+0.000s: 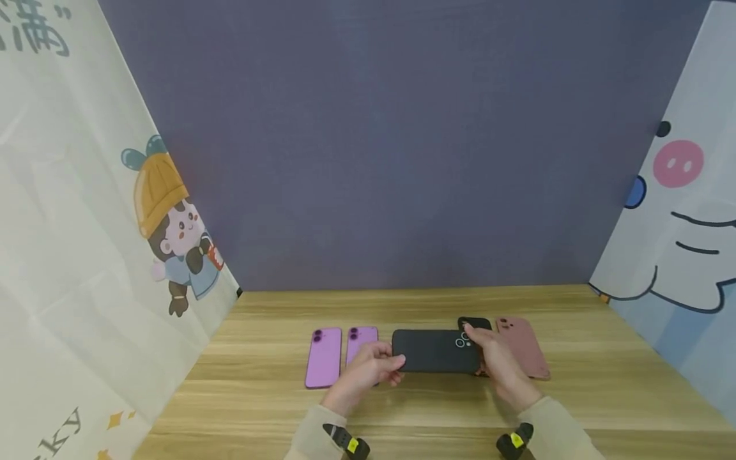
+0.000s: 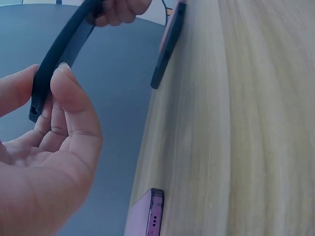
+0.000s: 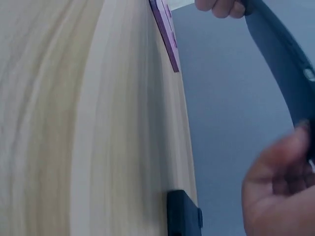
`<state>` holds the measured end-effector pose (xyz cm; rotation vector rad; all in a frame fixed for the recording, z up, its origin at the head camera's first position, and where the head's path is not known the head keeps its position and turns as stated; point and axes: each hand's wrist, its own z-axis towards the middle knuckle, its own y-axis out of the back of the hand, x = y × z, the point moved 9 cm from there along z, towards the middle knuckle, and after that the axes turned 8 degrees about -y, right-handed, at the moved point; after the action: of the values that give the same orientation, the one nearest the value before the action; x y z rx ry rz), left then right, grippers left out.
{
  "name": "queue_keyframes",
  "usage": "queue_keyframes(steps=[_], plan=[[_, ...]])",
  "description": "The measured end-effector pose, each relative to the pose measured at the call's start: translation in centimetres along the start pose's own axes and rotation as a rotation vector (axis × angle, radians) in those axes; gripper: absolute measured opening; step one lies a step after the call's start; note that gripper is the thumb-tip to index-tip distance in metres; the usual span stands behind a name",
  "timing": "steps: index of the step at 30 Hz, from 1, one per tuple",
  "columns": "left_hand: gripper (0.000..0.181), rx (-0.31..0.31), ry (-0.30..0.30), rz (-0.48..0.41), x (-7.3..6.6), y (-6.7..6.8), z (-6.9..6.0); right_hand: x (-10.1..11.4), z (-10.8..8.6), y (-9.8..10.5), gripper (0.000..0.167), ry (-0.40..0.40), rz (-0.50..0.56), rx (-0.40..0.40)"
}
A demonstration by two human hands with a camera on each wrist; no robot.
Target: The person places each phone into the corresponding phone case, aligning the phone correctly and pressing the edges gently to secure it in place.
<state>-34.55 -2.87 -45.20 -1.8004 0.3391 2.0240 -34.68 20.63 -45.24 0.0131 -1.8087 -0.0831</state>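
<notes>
A dark, slim phone [image 1: 434, 351] is held crosswise above the table, its back with the ringed camera lenses turned up. My left hand [image 1: 368, 370] pinches its left end, thumb on top and fingers below. At the camera end, my right hand [image 1: 503, 364] grips it with the thumb along the edge. In the left wrist view the phone [image 2: 61, 56] appears edge-on between the fingers, off the tabletop. Another black phone [image 1: 474, 321] lies behind it, partly covered. Under the left hand, a purple phone [image 1: 362, 335] is partly hidden.
A second purple phone [image 1: 324, 359] lies farther left, camera end away from me. To the right, a pink phone [image 1: 523, 348] lies at a slant. The wooden table [image 1: 270, 409] meets a dark back panel [image 1: 368, 160], with printed cloths on both sides.
</notes>
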Motion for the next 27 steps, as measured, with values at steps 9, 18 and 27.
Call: queue_keyframes(steps=[9, 18, 27], plan=[[0.026, -0.013, 0.017, 0.030, -0.3, 0.4, 0.0, -0.7, 0.3, -0.3, 0.043, -0.042, 0.025, 0.076], [0.029, 0.015, -0.002, 0.013, -0.7, 0.5, 0.3, -0.7, 0.2, -0.9, 0.040, -0.023, 0.072, 0.175], [0.035, -0.112, -0.035, 0.096, -1.4, 1.5, 0.6, -0.3, -0.3, -1.5, 0.037, 0.000, 0.072, 0.234]])
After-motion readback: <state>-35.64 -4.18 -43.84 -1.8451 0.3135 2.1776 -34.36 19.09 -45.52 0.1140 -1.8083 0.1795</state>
